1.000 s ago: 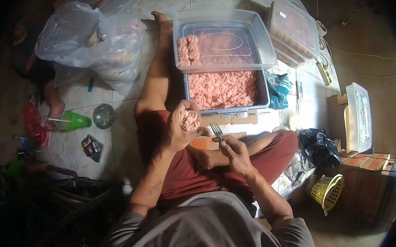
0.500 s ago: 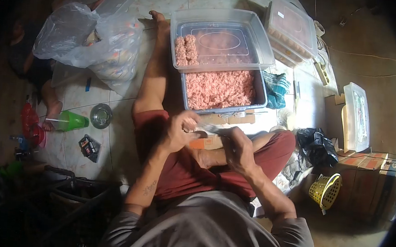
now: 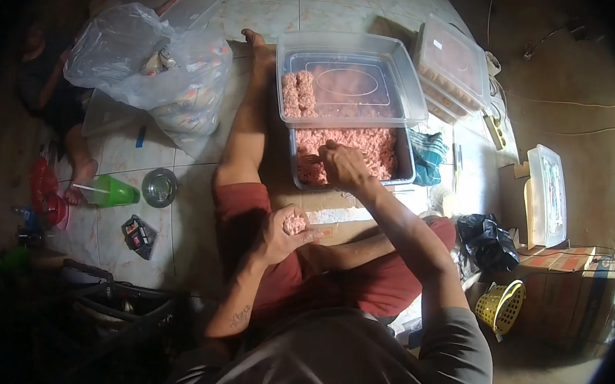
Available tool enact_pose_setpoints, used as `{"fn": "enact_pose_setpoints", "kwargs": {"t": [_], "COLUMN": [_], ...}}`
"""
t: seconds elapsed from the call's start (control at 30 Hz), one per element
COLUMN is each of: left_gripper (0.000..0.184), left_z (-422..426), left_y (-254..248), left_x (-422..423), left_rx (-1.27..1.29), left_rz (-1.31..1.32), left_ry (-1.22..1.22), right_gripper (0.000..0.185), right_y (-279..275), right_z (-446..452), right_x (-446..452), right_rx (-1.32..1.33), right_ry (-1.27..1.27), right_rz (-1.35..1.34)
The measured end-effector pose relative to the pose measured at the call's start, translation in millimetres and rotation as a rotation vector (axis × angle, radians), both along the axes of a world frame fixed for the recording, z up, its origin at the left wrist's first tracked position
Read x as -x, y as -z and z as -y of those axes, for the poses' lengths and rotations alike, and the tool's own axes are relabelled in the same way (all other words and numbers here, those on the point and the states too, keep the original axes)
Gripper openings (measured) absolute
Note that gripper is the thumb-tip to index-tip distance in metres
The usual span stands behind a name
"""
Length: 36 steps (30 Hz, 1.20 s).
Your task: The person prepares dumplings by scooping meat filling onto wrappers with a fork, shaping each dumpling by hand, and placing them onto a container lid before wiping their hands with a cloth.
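Note:
My left hand [image 3: 283, 234] is curled around a small round clump of pink crumbly stuff [image 3: 294, 224], above my left thigh. Over the blue tub [image 3: 404, 156], my right hand [image 3: 343, 164] grips a fork [image 3: 311, 159], whose tines touch the pink shredded mass [image 3: 375, 145] inside. A clear plastic tray [image 3: 352, 59] lies across the far part of the tub. Two pink rolls [image 3: 298, 95] rest side by side at the tray's left end.
Lidded clear boxes [image 3: 450, 63] stand at the far right, near a teal cloth [image 3: 427, 157]. Leftward are a big plastic bag [image 3: 186, 87], a green cup [image 3: 121, 192], a glass dish [image 3: 159, 187] and another person's leg [image 3: 78, 151]. A yellow basket [image 3: 502, 308] is at right.
My right hand has moved forward with the fork, from beside my left hand into the tub. My left hand has come lower, still holding the pink clump. The camera view has shifted slightly.

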<state>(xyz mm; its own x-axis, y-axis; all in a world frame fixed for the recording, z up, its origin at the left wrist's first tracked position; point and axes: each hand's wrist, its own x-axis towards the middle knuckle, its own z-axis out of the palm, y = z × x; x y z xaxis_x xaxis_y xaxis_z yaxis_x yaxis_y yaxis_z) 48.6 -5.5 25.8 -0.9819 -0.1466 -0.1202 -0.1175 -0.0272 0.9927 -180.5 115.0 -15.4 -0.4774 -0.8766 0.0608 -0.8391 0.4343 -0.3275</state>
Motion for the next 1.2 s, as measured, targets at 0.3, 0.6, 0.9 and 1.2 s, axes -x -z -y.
{"fn": "enact_pose_setpoints", "kwargs": {"t": [0.3, 0.6, 0.9, 1.2], "left_gripper": [0.050, 0.033, 0.028, 0.039], "left_z": [25.4, 15.8, 9.2, 12.6], "left_y": [5.1, -10.9, -14.0, -16.2], "left_x": [15.0, 45.8, 45.0, 50.3], "left_rx": [0.215, 0.441, 0.404, 0.580], "left_rz": [-0.044, -0.151, -0.105, -0.285], "left_ry": [0.005, -0.119, -0.108, -0.084], "right_gripper": [0.015, 0.010, 0.007, 0.005], "right_y": [-117.8, -131.7, -140.0, -123.2], "right_z": [-38.7, -75.3, -63.0, -56.3], "right_x": [-23.7, -88.6, -119.5, -129.3], "right_rx": [0.227, 0.268, 0.391, 0.452], "right_ry": [0.027, 0.000, 0.173, 0.242], "right_rz": [0.246, 0.283, 0.415, 0.462]}}
